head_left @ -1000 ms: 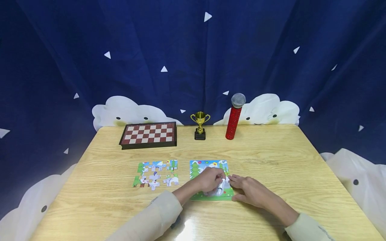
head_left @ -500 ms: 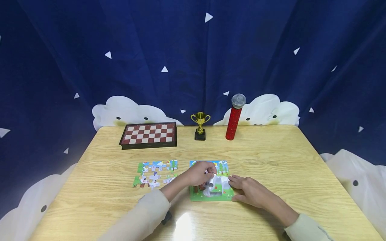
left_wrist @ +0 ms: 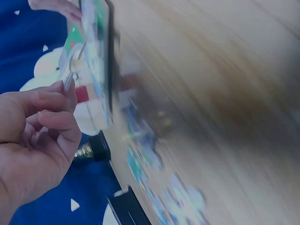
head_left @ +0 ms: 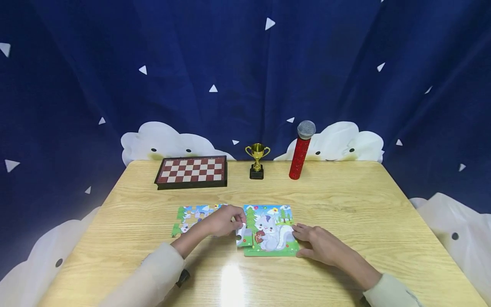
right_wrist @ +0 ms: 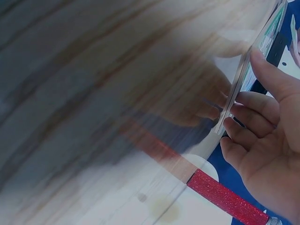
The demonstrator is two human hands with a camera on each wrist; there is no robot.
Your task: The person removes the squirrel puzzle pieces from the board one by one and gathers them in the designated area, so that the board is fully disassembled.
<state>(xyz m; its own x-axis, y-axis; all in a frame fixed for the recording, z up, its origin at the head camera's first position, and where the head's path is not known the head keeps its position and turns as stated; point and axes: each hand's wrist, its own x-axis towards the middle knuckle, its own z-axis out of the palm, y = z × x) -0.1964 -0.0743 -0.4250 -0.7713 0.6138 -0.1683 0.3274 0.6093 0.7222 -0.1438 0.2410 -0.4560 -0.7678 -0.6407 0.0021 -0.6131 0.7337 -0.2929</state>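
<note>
My left hand (head_left: 226, 221) pinches a jigsaw puzzle piece (head_left: 244, 238) printed grey, white and green, just off the left edge of the puzzle board (head_left: 281, 251). In the left wrist view the thumb and finger of the left hand (left_wrist: 44, 126) hold that piece nearly edge-on. The board carries a picture of a white squirrel with a brown nut among green trees. Against its right edge lie the extended fingers of my right hand (head_left: 316, 243). From the right wrist view, fingertips and thumb of the right hand (right_wrist: 267, 122) touch the board's side.
Loose jigsaw pieces (head_left: 185, 217) lie left of the board, partly covered by my left hand. Along the back of the wooden table (head_left: 345, 192) stand a checkered board box (head_left: 192, 172), a gold trophy cup (head_left: 257, 160) and a red microphone (head_left: 301, 149).
My left hand has lifted the piece off the board and carried it left, uncovering the squirrel picture. The right hand has stayed at the board's right edge.
</note>
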